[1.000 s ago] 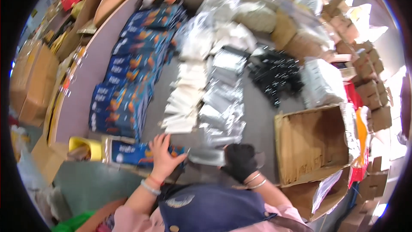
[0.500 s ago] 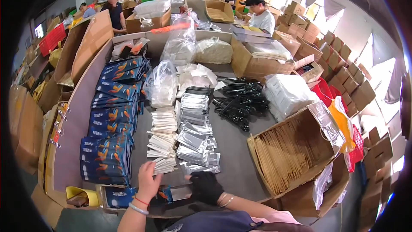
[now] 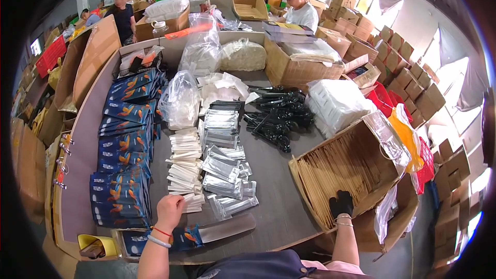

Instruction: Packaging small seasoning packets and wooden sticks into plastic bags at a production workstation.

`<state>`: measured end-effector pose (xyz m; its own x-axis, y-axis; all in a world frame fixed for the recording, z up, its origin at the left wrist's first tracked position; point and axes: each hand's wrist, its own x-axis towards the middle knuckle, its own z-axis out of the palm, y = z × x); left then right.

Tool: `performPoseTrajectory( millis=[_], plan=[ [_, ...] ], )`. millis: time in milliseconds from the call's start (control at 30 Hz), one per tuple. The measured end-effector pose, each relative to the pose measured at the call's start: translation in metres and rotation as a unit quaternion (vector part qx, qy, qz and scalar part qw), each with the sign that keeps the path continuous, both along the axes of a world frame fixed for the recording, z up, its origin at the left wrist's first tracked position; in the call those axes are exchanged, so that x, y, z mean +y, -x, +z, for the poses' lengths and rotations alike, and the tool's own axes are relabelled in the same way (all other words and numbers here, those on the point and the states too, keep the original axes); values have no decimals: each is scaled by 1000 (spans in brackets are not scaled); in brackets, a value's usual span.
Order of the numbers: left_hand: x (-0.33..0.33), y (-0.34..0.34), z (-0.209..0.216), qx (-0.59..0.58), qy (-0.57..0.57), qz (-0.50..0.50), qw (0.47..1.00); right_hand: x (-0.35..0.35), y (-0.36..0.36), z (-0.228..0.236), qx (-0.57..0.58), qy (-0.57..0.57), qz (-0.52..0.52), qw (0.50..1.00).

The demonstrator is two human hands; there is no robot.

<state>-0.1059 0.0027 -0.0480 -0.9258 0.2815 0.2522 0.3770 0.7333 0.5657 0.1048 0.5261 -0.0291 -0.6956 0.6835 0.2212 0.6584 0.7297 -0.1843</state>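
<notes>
My bare left hand [image 3: 170, 212] has its fingers drawn together at the near end of a column of white paper packets [image 3: 186, 173]. Whatever lies between those fingertips is hidden. Below it, partly behind my wrist, a blue printed pouch [image 3: 187, 237] lies on the table with a long grey see-through sleeve [image 3: 227, 228] reaching right from it. My right hand [image 3: 341, 204], in a black glove, is down in a cardboard box [image 3: 316, 217] on thin brown sticks [image 3: 343, 170]. Its fingertips are too dark to show whether they grip any. Silvery flat packets [image 3: 223, 168] lie beside the white ones.
Stacks of blue pouches [image 3: 121, 191] line the left side. Black plastic utensils [image 3: 276, 116] are heaped mid-table, near a wrapped white bundle [image 3: 338, 108]. A yellow holder [image 3: 106, 246] sits at the near left corner. Other people [image 3: 299, 13] are beyond the table's far wall.
My right hand has left the see-through sleeve and moved right into the stick box. My left hand's fingers have drawn together by the white packets. The view has shifted slightly.
</notes>
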Motion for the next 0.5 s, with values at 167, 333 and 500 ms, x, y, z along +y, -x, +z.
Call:
performPoseTrajectory(
  millis=[167,333,500],
  plan=[
    [-2,-9,22,-26,-45,-39,998,-1,16,6,-110,56,-35,992],
    [-3,-12,43,-111,-70,3,991,0,33,-18,-111,2,-33,993],
    [32,10,54,-83,-121,-48,988,25,25,-8,-275,-6,-29,961]
  ],
)
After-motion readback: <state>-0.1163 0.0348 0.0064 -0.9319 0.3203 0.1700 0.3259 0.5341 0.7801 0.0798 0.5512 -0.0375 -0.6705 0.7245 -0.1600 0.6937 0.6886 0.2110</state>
